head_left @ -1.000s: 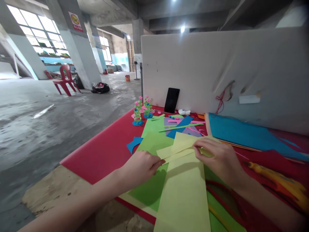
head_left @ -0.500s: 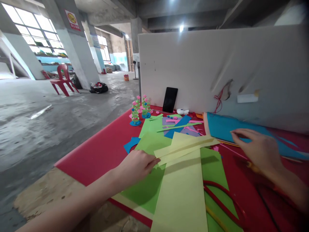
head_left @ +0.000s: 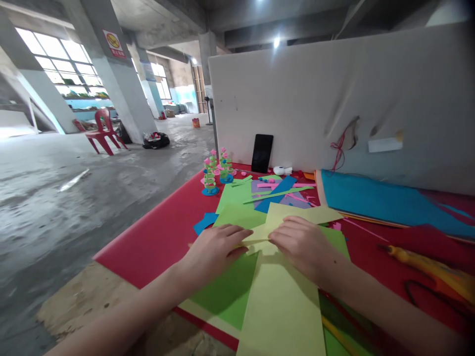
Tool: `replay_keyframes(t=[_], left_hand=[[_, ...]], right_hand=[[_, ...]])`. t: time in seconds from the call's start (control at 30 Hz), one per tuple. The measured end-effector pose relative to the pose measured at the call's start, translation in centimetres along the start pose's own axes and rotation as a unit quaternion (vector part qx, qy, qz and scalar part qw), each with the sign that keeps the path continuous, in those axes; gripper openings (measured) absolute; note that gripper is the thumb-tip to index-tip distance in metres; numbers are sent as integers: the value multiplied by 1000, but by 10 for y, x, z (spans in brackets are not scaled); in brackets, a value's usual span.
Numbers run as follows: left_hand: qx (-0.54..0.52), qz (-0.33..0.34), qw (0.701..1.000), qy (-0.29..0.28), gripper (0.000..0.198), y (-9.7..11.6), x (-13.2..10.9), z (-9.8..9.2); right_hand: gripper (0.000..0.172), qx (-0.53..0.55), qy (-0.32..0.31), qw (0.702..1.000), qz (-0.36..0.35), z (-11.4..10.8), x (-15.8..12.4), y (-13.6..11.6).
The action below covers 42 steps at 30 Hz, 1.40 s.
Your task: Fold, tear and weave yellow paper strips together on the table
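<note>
My left hand (head_left: pixel 213 249) pinches the left part of a pale yellow paper strip (head_left: pixel 259 236). Against the same strip, my right hand (head_left: pixel 300 244) presses with its fingers curled together, just right of the left hand. The strip lies crosswise over a larger pale yellow sheet (head_left: pixel 282 311), which rests on green paper (head_left: pixel 226 291). My right palm hides part of the strip and sheet. Beyond the hands are loose blue strips (head_left: pixel 276 194) and thin green strips (head_left: pixel 256 199).
Small paper trees (head_left: pixel 210 180) stand at the back left of the red tabletop (head_left: pixel 156 232). A black phone (head_left: pixel 262 153) leans on the white panel (head_left: pixel 297 99). Blue sheets (head_left: pixel 371 198) lie right, behind a yellow tool, apparently a glue gun (head_left: pixel 434 267).
My right hand has come in from the right and now grips the strip beside my left hand. The left hand stays on the strip's left part.
</note>
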State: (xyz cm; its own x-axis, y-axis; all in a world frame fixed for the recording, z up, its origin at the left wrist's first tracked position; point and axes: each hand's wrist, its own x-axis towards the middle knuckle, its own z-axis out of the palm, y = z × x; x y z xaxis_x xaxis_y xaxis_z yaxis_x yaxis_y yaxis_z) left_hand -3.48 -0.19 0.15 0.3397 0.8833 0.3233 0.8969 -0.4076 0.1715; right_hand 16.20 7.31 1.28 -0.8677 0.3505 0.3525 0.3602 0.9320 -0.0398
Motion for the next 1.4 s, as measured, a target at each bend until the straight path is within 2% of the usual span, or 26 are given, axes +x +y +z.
replay_keyframes(t=[0.1,0.23,0.4,0.5,0.67,0.9,1.07,1.2,1.3,1.4], left_hand=[[-21,51,997,62,22,3,0,3],[-55,89,990,89,16,8,0,10],[-65,61,987,131,13,8,-1,14],[-67,29,985,157,12,2,0,10],[-51,-23,987,152,12,-9,2,0],[-64,-27,987,144,12,-9,4,4],[-68,32,984,162,12,-4,3,9],[-79,83,980,165,11,3,3,9],[-79,78,977,182,10,1,3,8],[-67,49,977,199,8,-6,4,7]], right_hand=[[19,4,-35,999,34,6,1,-10],[19,15,-66,997,46,9,2,-27],[21,4,-79,995,54,4,-1,-34],[23,6,-59,996,74,-4,-5,-31],[26,19,-23,996,87,-18,-16,-20],[27,20,-48,992,116,-22,-27,-9],[21,31,-27,992,121,-14,-16,-18],[20,58,-52,992,95,-7,-3,-31],[23,62,-63,992,95,-7,0,-33],[23,57,-48,991,113,-9,-3,-29]])
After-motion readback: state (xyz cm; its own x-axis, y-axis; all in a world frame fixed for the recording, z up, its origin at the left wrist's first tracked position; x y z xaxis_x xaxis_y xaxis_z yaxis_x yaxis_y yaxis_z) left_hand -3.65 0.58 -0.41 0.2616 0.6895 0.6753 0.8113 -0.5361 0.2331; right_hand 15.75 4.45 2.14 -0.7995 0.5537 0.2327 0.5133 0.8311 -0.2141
